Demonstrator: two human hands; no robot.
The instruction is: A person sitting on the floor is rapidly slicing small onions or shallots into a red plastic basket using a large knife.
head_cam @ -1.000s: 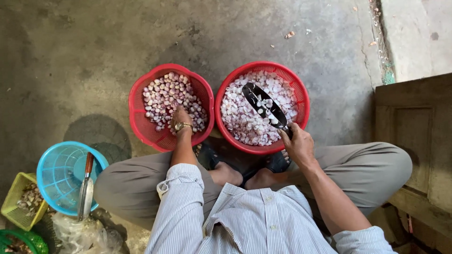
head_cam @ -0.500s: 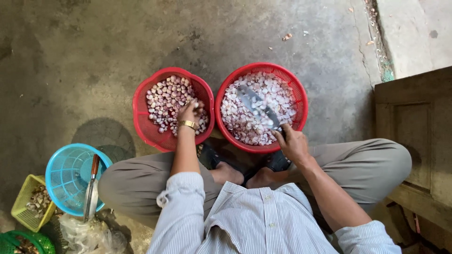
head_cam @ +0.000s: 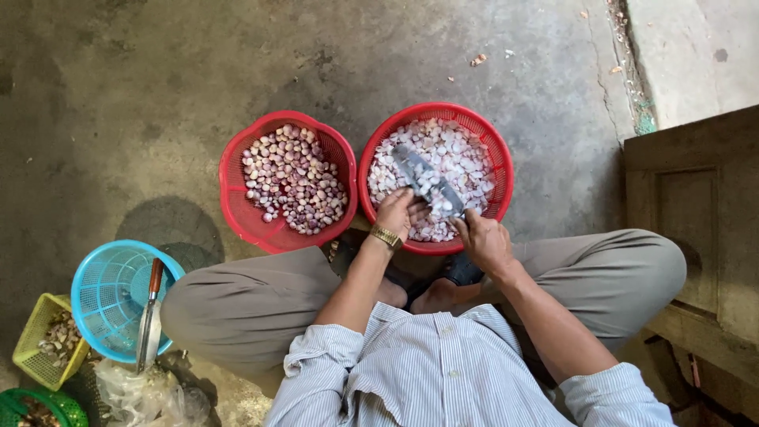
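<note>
The right hand point(head_cam: 484, 241) is closed around the handle end of a slicer point(head_cam: 431, 183), a long grey blade board that slants up and away from it over the right-hand red basket point(head_cam: 496, 150). The grip hides the handle itself, and pale slices lie on the blade, so its edge is hard to make out. The left hand point(head_cam: 398, 212), with a gold watch point(head_cam: 386, 236) at the wrist, sits just left of the slicer with its fingers curled against the board; whether they pinch a shallot there cannot be told, since the fingertips are turned away from the camera. The two hands are close together, with only the slicer between them.

Beneath both hands, the basket holds a heap of sliced shallots point(head_cam: 458, 158), pale pink and white. Just left of the left hand, touching that basket, a second red basket point(head_cam: 237, 158) holds whole peeled shallots point(head_cam: 291, 178), purple and cream.

Below the hands are the person's bent knees in grey trousers and a striped shirt; the feet are half hidden in shadow.

Far to the left of the hands, a blue basket point(head_cam: 99, 296) carries a knife point(head_cam: 149, 316) laid across it. A yellow basket point(head_cam: 32, 344) and a green one point(head_cam: 24, 403) are cut off by the frame edge. To the right stands a wooden door panel point(head_cam: 696, 213).
</note>
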